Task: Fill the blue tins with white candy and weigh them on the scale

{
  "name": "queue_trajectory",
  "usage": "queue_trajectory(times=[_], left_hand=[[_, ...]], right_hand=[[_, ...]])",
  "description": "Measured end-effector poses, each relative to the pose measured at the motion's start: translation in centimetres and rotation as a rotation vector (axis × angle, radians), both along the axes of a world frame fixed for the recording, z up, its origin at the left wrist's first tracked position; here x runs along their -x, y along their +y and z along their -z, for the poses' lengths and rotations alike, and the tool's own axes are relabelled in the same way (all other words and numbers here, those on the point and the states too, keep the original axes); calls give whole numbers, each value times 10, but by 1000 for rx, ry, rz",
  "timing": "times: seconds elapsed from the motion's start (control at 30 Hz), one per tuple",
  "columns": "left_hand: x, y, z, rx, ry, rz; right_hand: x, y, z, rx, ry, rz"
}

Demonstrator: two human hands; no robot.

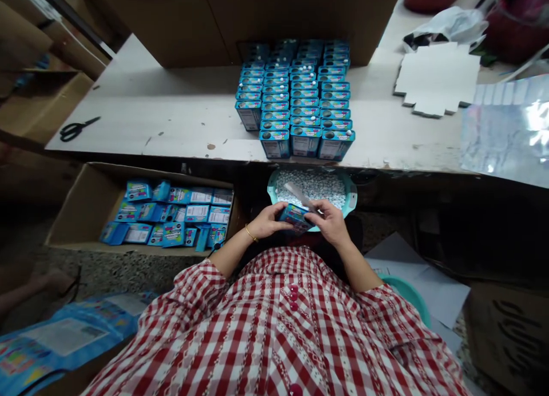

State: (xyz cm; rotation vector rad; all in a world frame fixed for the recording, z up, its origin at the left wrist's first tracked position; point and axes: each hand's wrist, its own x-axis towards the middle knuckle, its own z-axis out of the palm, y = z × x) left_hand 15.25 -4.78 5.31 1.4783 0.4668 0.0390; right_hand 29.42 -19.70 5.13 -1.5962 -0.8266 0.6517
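Low in front of my body, my left hand (271, 221) grips a small blue candy box (295, 216) by its left side. My right hand (327, 220) is at the box's right end, its fingers closed on a pale, translucent strip (299, 194) that sticks up and to the left. What exactly the strip is, I cannot make out. Just beyond both hands is a turquoise basin (351, 194) full of small white candies (315, 184). Rows of upright blue candy boxes (305, 141) stand on the table, with loose white candies on some tops.
A cardboard box (81, 213) with several blue boxes stands at left, below the white table (171, 115). Black scissors (77, 130) lie on the table's left. Flat white card pieces (437, 78) and clear plastic sheets (510, 127) lie at right. Large cardboard (266, 12) stands behind the rows.
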Motion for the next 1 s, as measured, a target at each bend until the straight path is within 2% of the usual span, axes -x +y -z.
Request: queue_trajectory(times=[0.1,0.17,0.2,0.27,0.37,0.4,0.47,0.6,0.7,0.8,0.87,0.93,1.0], left_hand=[[10,7,8,95,11,-203],[20,14,12,228,22,-311],[25,18,14,314,35,-322],[33,24,18,477,75,-239],[35,22,18,577,124,37],[32,18,16,525,123,135],[21,7,11,319,105,289],[-3,-13,3,-155,42,443],[-6,-23,4,-363,13,552],[-1,-27,11,-344,6,619],[3,-25,15,-298,40,641],[7,-19,20,-202,100,612],[13,-11,25,-18,131,506]], right_hand=[[-26,-20,13,91,70,157],[-47,-37,24,221,36,195],[-55,-44,29,280,15,194],[-65,-52,35,353,-1,161],[-61,-48,41,363,10,74],[-57,-44,43,364,1,49],[-49,-37,51,397,-57,17],[-48,-42,62,616,-370,9],[-59,-60,57,804,-677,-20],[-77,-74,45,937,-949,-57],[-91,-74,41,991,-1070,-14],[-105,-63,44,1003,-1122,62],[-116,-42,52,996,-1129,108]])
